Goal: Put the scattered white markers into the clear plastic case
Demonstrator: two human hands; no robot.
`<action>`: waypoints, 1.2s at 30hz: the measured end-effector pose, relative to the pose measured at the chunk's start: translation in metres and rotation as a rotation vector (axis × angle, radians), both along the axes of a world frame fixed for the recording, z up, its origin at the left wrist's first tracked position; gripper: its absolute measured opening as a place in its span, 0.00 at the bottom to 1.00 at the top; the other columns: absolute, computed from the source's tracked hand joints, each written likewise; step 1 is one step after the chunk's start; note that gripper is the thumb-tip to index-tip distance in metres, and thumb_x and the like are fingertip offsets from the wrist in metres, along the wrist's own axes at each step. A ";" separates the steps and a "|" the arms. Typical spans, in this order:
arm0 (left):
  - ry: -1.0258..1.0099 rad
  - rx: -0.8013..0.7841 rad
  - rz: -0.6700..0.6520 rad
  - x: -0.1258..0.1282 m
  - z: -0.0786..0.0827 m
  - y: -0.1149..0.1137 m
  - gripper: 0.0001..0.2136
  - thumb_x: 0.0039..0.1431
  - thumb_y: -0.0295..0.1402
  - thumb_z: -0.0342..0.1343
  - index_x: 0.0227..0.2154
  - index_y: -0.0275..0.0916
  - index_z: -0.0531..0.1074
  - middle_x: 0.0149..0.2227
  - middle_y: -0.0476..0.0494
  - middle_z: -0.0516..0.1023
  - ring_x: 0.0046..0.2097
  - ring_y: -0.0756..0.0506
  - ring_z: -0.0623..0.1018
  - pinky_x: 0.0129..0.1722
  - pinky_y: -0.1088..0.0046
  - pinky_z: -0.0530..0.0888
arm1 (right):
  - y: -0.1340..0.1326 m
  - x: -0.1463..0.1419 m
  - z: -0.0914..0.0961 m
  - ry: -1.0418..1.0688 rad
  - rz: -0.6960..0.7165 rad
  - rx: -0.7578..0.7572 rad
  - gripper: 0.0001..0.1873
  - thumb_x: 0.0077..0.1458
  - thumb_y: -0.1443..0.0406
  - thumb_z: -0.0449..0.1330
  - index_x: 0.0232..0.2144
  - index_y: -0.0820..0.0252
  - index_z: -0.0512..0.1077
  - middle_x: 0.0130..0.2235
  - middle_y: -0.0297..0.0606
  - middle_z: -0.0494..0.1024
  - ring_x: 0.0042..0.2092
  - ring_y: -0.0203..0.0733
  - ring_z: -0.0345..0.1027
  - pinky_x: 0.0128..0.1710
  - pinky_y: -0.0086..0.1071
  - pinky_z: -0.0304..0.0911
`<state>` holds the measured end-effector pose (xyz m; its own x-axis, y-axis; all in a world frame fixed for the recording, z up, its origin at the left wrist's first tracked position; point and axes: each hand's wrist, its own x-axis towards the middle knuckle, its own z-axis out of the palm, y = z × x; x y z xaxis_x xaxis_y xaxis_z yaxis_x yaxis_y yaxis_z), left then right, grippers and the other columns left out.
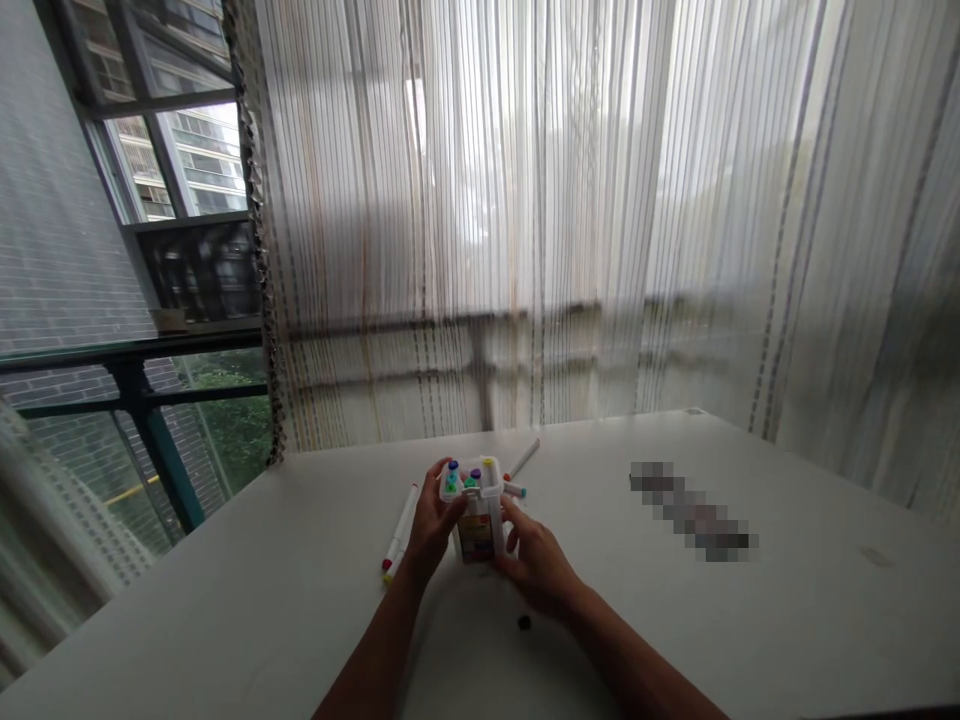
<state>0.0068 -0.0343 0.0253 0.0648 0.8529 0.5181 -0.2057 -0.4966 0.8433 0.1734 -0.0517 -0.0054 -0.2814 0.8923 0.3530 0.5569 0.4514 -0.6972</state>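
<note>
Marker caddy (477, 500) held on desk (750, 640)
Light, stiff-looking; its sides were grasped by fingers (452, 507) of the left hand (429, 530) and right hand (534, 565).

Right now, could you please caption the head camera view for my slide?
Left hand and right hand hold a marker holder on a table.

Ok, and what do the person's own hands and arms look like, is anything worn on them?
The left hand and right hand are bare, without gloves. The left forearm and right forearm have no sleeves, and no watch, bracelet or ring shows.
</note>
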 end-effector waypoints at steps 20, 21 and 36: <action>0.037 0.016 0.080 -0.004 -0.007 0.002 0.33 0.51 0.52 0.54 0.55 0.37 0.57 0.50 0.34 0.70 0.50 0.35 0.71 0.47 0.62 0.69 | -0.001 0.000 0.000 -0.015 -0.003 0.022 0.41 0.40 0.71 0.58 0.59 0.59 0.54 0.48 0.42 0.72 0.33 0.37 0.66 0.37 0.29 0.62; 0.032 0.009 0.074 -0.003 -0.006 0.001 0.33 0.50 0.51 0.55 0.55 0.37 0.57 0.50 0.34 0.69 0.50 0.35 0.72 0.46 0.63 0.70 | -0.002 0.000 0.001 -0.016 -0.001 0.024 0.40 0.40 0.71 0.58 0.59 0.60 0.54 0.47 0.42 0.72 0.32 0.37 0.66 0.37 0.30 0.62; 0.072 0.040 -0.096 -0.009 -0.006 0.005 0.27 0.44 0.38 0.65 0.47 0.36 0.64 0.43 0.39 0.74 0.46 0.37 0.73 0.45 0.65 0.70 | -0.004 -0.001 0.059 0.235 -0.061 0.347 0.20 0.57 0.59 0.50 0.48 0.63 0.67 0.44 0.45 0.71 0.33 0.37 0.66 0.32 0.29 0.64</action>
<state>-0.0020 -0.0290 0.0191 0.1839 0.8196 0.5426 -0.1933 -0.5111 0.8375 0.1724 -0.0562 0.0533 -0.1078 0.7221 0.6834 0.4339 0.6526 -0.6211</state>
